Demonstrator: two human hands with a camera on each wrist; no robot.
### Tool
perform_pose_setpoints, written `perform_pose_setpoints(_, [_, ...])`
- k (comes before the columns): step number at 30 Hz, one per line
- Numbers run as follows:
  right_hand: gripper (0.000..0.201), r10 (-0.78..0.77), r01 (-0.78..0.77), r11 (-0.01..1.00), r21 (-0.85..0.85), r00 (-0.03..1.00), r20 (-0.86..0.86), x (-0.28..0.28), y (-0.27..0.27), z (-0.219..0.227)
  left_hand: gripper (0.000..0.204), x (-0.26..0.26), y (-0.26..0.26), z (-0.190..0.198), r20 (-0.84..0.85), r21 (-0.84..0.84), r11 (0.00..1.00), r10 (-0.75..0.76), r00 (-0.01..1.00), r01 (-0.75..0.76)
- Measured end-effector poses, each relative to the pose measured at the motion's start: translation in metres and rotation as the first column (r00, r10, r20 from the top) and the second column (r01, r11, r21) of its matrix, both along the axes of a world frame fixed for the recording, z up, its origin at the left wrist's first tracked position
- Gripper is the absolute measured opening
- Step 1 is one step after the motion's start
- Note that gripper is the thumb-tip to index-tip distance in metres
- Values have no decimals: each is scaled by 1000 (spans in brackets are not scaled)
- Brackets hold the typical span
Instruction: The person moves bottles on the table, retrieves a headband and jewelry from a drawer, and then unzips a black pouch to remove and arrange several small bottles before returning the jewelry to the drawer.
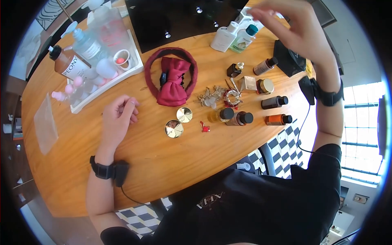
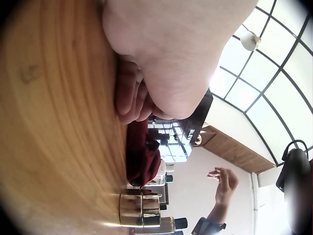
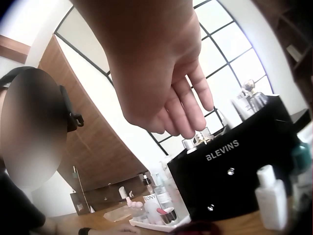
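My left hand (image 1: 116, 118) rests on the wooden table with its fingers loosely curled and nothing in them. Just right of it lie two gold round lids or jars (image 1: 174, 128) and a dark red bow headband (image 1: 173, 83). My right hand (image 1: 300, 30) is raised in the air at the upper right, its fingers relaxed and holding nothing. In the right wrist view that hand (image 3: 171, 93) hangs over the top of a black drawer box (image 3: 225, 176), where several small cosmetics stand. A white bottle (image 1: 223, 38) and a teal-capped bottle (image 1: 243, 38) stand below the raised hand.
At the left, a white tray (image 1: 108, 90) holds several pump bottles and a cup. A clear plastic sheet (image 1: 45, 124) lies beside it. Toward the right are jewellery (image 1: 232, 98), a red charm (image 1: 205, 127) and several small dark-capped bottles (image 1: 274, 102), some close to the table edge.
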State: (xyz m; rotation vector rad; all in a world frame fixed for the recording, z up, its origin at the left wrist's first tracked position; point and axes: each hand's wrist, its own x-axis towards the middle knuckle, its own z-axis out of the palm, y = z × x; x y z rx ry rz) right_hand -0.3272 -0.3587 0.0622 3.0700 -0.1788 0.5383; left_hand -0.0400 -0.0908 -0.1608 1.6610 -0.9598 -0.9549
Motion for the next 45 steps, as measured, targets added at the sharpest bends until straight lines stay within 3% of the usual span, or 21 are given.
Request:
perform_pose_setpoints(2, [19, -83, 85, 996, 14, 992, -97, -31, -12, -17, 25, 0, 0, 1, 12, 7, 1000, -1, 1000, 1])
perform_pose_setpoints(3, [19, -117, 116, 993, -21, 991, -64, -43, -20, -31, 24, 0, 0, 2, 18, 12, 1000, -1, 1000, 0])
perform_pose_setpoints(7, [22, -296, 308, 942, 132, 950, -99, -74, -25, -61, 24, 1, 0, 2, 24, 18, 1000, -3, 1000, 3])
perform_pose_setpoints(10, [21, -339, 359, 909, 210, 932, -125, -86, -21, -77, 24, 2, 0, 1, 30, 27, 1000, 2, 1000, -2])
perform_pose_setpoints(16, [16, -359, 369, 891, 265, 929, -86, -100, -5, -102, 26, 2, 0, -2, 47, 26, 1000, -2, 999, 1])
perform_pose_setpoints(31, [11, -480, 492, 846, 204, 871, -107, -125, -4, -89, 24, 3, 2, 0, 28, 49, 999, 7, 1000, -9])
perform_pose_setpoints(37, [11, -420, 432, 869, 242, 902, -100, -121, -1, -96, 25, 3, 3, 0, 25, 38, 999, 5, 1000, -6])
perform_pose_setpoints(41, [15, -311, 358, 872, 334, 932, -187, -109, 9, -101, 26, 4, 3, -2, 36, 27, 1000, 7, 999, -8])
perform_pose_setpoints(45, [32, -265, 343, 920, 190, 901, -342, -94, 18, -110, 26, 2, 3, -4, 42, 12, 1000, 8, 999, -8])
